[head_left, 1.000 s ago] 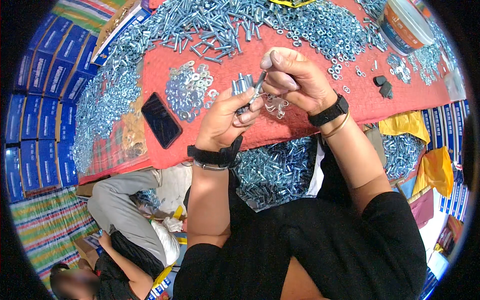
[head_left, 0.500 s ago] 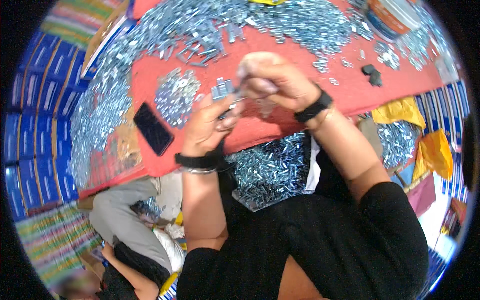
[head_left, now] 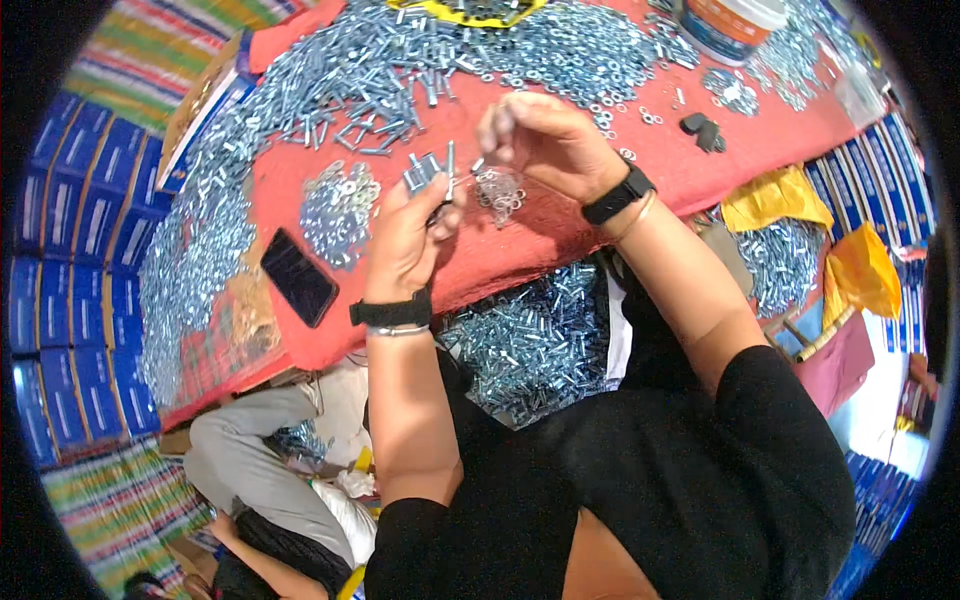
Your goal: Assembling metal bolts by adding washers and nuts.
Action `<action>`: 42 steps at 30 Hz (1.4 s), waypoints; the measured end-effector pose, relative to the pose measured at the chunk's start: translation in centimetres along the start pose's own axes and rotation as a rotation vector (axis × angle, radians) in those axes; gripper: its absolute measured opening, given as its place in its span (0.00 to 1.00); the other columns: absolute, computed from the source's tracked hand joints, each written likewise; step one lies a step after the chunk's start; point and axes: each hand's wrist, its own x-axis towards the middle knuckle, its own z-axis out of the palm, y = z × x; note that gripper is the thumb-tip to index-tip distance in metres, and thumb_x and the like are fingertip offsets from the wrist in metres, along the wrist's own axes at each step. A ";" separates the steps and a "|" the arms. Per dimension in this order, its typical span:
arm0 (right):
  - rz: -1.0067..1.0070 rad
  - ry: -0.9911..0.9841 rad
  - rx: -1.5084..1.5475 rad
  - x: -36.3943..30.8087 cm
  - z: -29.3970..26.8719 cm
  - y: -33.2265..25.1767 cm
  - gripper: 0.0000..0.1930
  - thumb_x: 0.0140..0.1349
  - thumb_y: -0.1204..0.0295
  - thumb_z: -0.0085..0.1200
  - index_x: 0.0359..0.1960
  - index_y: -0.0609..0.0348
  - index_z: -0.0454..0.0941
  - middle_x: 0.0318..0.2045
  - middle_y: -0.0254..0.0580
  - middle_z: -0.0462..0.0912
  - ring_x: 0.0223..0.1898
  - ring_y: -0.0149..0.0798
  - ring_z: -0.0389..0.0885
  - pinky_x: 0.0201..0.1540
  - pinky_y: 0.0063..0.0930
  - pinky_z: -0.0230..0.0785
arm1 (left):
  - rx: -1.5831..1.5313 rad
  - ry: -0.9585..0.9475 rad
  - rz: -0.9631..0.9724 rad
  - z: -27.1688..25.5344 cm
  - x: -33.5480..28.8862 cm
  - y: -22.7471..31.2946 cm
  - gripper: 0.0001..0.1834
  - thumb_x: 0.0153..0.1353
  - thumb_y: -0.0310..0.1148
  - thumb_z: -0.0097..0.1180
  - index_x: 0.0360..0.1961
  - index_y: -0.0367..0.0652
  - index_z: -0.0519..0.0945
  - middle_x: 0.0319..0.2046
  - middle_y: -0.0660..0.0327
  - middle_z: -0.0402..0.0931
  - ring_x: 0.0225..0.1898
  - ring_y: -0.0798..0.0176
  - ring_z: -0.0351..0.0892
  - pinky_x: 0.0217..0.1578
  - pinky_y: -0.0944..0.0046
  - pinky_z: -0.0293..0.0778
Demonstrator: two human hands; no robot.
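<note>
Clamped in my left hand point(head_left: 405, 235) was a bunch of bolts point(head_left: 425, 172), one upright above the fist. Right hand point(head_left: 545, 140) hovered just beside it, fingertips pinched, on what I couldn't tell. Both forearms rose over the red table point(head_left: 560, 230), strewn with bolts, washers point(head_left: 338, 210) and a phone point(head_left: 298, 277).

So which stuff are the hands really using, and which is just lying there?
In use:
left hand gripping shiny steel bolts
right hand above the small heap of silver washers

Just lying about:
flat black phone
white plastic tub
blue cardboard boxes
crumpled yellow bag
</note>
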 end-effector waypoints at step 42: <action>-0.012 0.546 -1.970 7.3 -2.8 8.6 0.18 0.51 0.53 0.57 0.28 0.55 0.81 0.28 0.45 0.80 0.30 0.49 0.79 0.31 0.42 0.70 | 0.404 0.383 0.072 -4.5 -2.0 0.5 0.05 0.61 0.30 0.50 0.30 0.40 0.72 0.21 0.65 0.74 0.18 0.76 0.68 0.16 0.77 0.60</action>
